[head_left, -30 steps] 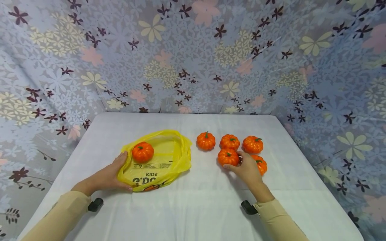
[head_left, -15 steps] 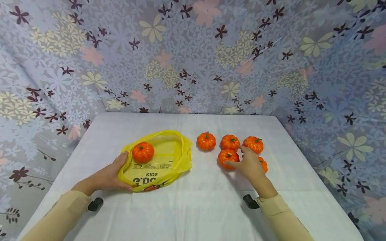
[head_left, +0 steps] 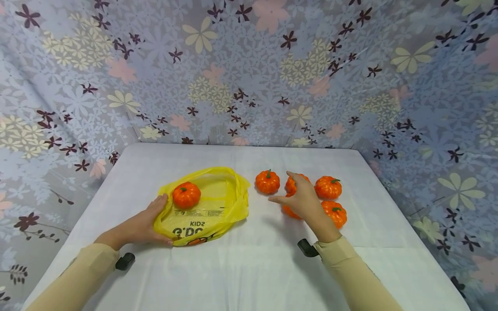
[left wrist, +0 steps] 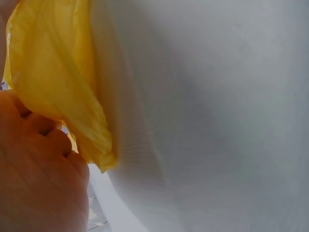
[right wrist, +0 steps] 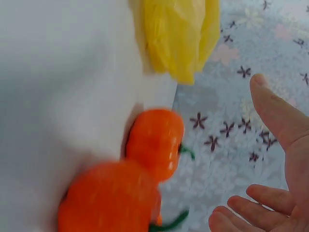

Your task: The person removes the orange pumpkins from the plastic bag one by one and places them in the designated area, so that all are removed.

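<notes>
A yellow plastic bag (head_left: 210, 185) lies open-mouthed on the table, with one small orange pumpkin (head_left: 186, 195) inside it. My left hand (head_left: 142, 224) grips the bag's left edge; its curled fingers (left wrist: 58, 140) meet the yellow film in the left wrist view. Over the loose pumpkins hovers my right hand (head_left: 307, 201), thumb and fingers spread and holding nothing. Beneath it, one pumpkin (head_left: 291, 211) is mostly covered, and a pumpkin (head_left: 298, 179) behind is partly hidden. In the right wrist view the spread right hand (right wrist: 275, 159) is apart from a nearby pumpkin (right wrist: 111, 198).
Between the bag and my right hand sits a pumpkin (head_left: 267, 182) with a green stem. Farther right are a pumpkin (head_left: 328, 188) and, nearer me, another pumpkin (head_left: 334, 214). A white cloth covers the table (head_left: 233, 276); flowered fabric (head_left: 241, 73) stands behind and beside it.
My right hand has let go of the front middle pumpkin, which stays on the table. It has risen and shifted left above it. My left hand and the bag keep their places.
</notes>
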Tool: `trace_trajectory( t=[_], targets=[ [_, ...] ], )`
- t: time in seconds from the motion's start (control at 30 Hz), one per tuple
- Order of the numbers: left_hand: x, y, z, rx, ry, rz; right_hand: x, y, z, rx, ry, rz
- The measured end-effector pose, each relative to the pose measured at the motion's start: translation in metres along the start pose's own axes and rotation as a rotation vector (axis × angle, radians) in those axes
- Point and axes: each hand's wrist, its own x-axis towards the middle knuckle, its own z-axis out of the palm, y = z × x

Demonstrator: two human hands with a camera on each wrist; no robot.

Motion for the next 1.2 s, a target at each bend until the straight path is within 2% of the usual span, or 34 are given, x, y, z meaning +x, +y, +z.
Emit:
trace_trajectory(
  t=[0.17,0.47,0.87,1.1,1.2],
  targets=[
    [-0.001,0.001,-0.001,0.003,-0.003,0.013,0.008,-0.015,0.02,0.068,-0.047,-0.044],
    [-0.001,0.001,0.001,-0.009,-0.01,0.004,0.024,-0.032,0.054,0.064,-0.113,-0.096],
    [0.001,0.001,-0.001,-0.014,-0.011,0.008,0.033,-0.053,0.082,0.206,-0.193,-0.142],
    [0.001,0.002,-0.001,-0.015,-0.014,-0.021,0.036,-0.062,0.097,0.195,-0.199,-0.17],
    [0.0,0.001,-0.001,-0.018,-0.011,-0.009,0.038,-0.067,0.105,0.184,-0.22,-0.175]
  ],
)
